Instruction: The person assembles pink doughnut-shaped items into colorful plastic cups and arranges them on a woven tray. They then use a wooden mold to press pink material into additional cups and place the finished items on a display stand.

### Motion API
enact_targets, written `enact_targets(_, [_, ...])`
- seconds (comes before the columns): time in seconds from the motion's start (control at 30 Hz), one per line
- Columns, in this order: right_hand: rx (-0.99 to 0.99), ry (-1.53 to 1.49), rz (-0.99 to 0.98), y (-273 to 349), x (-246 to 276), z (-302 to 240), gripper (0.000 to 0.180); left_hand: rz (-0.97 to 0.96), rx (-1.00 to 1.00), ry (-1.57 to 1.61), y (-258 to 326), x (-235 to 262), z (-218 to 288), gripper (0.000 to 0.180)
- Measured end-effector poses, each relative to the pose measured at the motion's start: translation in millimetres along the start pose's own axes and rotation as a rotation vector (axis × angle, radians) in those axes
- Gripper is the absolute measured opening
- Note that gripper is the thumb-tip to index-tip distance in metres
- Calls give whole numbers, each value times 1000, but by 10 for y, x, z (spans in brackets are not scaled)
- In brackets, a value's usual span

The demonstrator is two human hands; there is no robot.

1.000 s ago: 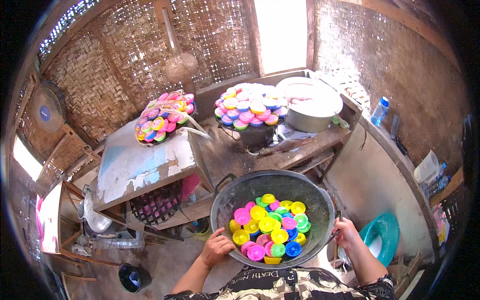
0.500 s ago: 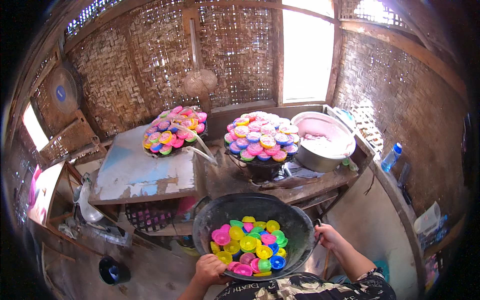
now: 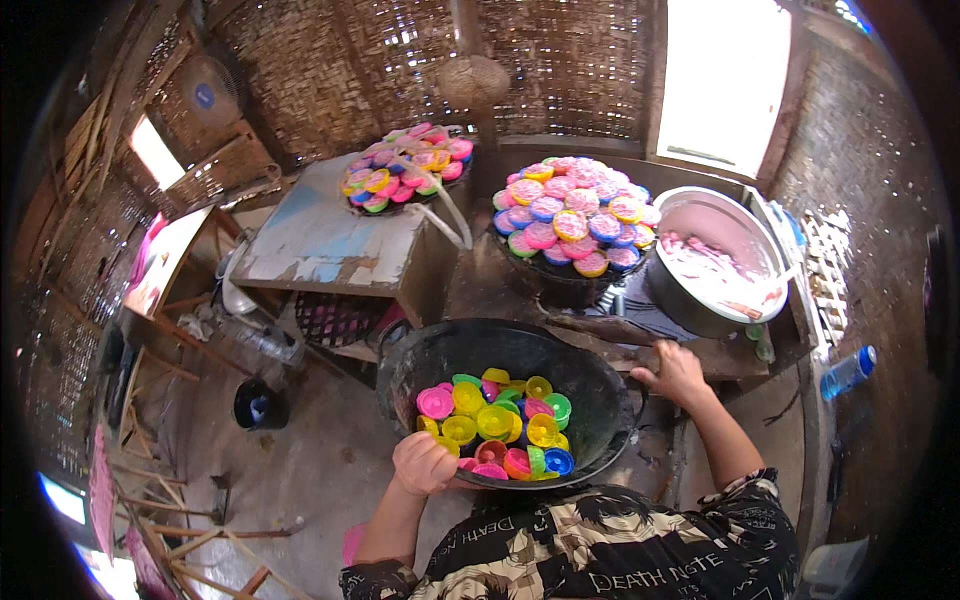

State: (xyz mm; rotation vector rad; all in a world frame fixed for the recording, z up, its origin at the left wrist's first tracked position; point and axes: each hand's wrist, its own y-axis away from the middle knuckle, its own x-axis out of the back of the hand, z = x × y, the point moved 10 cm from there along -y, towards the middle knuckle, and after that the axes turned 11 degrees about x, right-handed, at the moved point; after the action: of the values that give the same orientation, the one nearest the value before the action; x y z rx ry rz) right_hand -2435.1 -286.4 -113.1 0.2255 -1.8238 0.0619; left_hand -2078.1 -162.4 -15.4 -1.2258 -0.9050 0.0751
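Note:
A black rubber basin point(image 3: 590, 380) in front of me holds small molded cups point(image 3: 494, 422) in yellow, pink, green and blue. My left hand point(image 3: 425, 462) is closed over its near-left rim. Just off the basin's right handle is my right hand point(image 3: 672, 375), thumb apart from the fingers and nothing visible in it. Beyond, a round heap of filled cups point(image 3: 573, 225), pink and white on top, sits over a dark pot or stove. To its right, a big metal pot point(image 3: 745, 325) contains a pink and white mixture.
Another heap of colorful cups point(image 3: 385, 182) rests on a worn, paint-flaked table point(image 3: 300, 235) at the back left. A blue bottle point(image 3: 848, 373) lies at the right. On the floor to the left are a black bucket point(image 3: 262, 405) and wooden slats point(image 3: 190, 510).
My right hand has let go of the basin's handle and moved slightly up beside it. My left hand stays on the rim. The view has shifted, so the surroundings appear displaced.

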Motion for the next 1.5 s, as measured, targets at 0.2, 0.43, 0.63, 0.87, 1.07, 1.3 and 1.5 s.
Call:
enact_targets(0.2, [1154, -147, -86, -181, -74, -1906, 68, -27, -7, -23, -275, -33, 93, 17])
enact_targets(0.43, [1793, 257, -509, 321, -1210, -2674, 83, 60, 13, -75, -363, 42, 86, 14])
enact_targets(0.63, [1813, 317, -433, -142, -1452, -2492, 69, 171, 81, -116, -414, 84, -83, 12])
enact_targets(0.87, [1808, 404, -97, -941, -1468, -2277, 37, 103, 203, -34, -451, 33, -384, 18])
enact_targets(1.07, [1341, 741, -43, -2090, -1165, -2232, 45, 122, 224, -16, -505, 29, -474, 58])
enact_targets(1.3, [1756, 403, -247, -1087, -1363, -3156, 65, 101, 197, -17, -517, -25, -441, 41])
enact_targets(1.5, [1822, 625, -195, -902, -1855, -3126, 46, 61, 218, 4, -464, -22, -430, 21])
